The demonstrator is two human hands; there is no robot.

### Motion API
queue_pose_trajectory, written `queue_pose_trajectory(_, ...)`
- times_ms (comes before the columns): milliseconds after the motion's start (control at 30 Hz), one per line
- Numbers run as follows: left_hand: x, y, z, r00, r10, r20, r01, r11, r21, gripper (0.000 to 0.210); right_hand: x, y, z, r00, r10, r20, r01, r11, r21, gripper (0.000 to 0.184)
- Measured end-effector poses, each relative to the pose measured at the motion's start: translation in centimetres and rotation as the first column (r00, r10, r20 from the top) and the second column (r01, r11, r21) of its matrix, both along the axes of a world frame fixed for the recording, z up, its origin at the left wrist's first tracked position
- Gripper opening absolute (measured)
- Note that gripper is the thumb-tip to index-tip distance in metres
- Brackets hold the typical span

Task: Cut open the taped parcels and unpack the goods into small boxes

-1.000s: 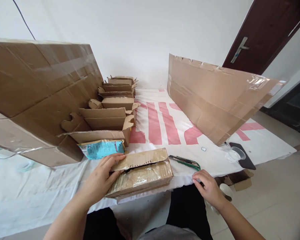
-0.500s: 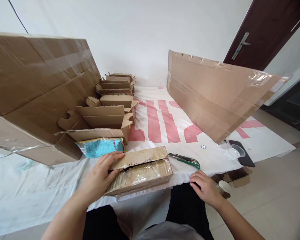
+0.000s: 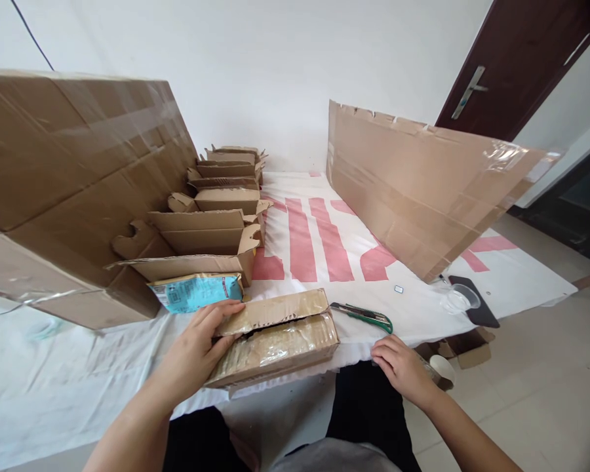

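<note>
A small taped cardboard box (image 3: pixel 285 344) lies at the table's front edge, with a dark slit running along its top between the flaps. My left hand (image 3: pixel 204 344) grips its left end, fingers over the rear flap and thumb by the slit. At the cloth-covered edge, my right hand (image 3: pixel 398 367) rests with its fingers curled together, and nothing shows in them. A green utility knife (image 3: pixel 366 316) lies just beyond those fingers, its tip pointing toward the box. Behind my left hand is a blue packet (image 3: pixel 196 292).
Several open cardboard boxes (image 3: pixel 201 239) stand in a row beside a large carton (image 3: pixel 93 157) on the left. A tall cardboard sheet (image 3: pixel 413 190) stands at right. Near it are a small card (image 3: pixel 398 289), a clear plastic cup (image 3: pixel 459 299) and a dark flat object (image 3: pixel 476 308).
The view has shifted very slightly. Both hands, the box and the knife keep their places.
</note>
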State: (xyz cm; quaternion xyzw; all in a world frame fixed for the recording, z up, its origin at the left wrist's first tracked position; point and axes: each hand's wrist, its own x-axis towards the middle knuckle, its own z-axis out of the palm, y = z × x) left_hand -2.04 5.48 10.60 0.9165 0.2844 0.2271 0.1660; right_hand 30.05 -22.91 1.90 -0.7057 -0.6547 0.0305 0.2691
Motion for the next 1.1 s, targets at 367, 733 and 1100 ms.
queue_pose_trajectory(367,-0.1,0.0,0.2,1.000,0.002,-0.004,-0.002,1.000,-0.001,0.037,-0.1,0.0,-1.6,0.996,-0.075,0.044,0.073,0.996,0.055,0.021)
queue_pose_trajectory(733,-0.1,0.0,0.0,1.000,0.005,-0.006,-0.005,1.000,0.007,0.037,-0.8,-0.1,-0.6,0.996,-0.089,0.010,0.089,0.996,0.030,0.020)
queue_pose_trajectory(1100,-0.1,0.1,0.1,1.000,0.001,-0.009,-0.001,1.000,0.017,0.038,-0.9,-1.0,-2.0,0.990,-0.131,0.055,0.126,0.988,0.094,0.021)
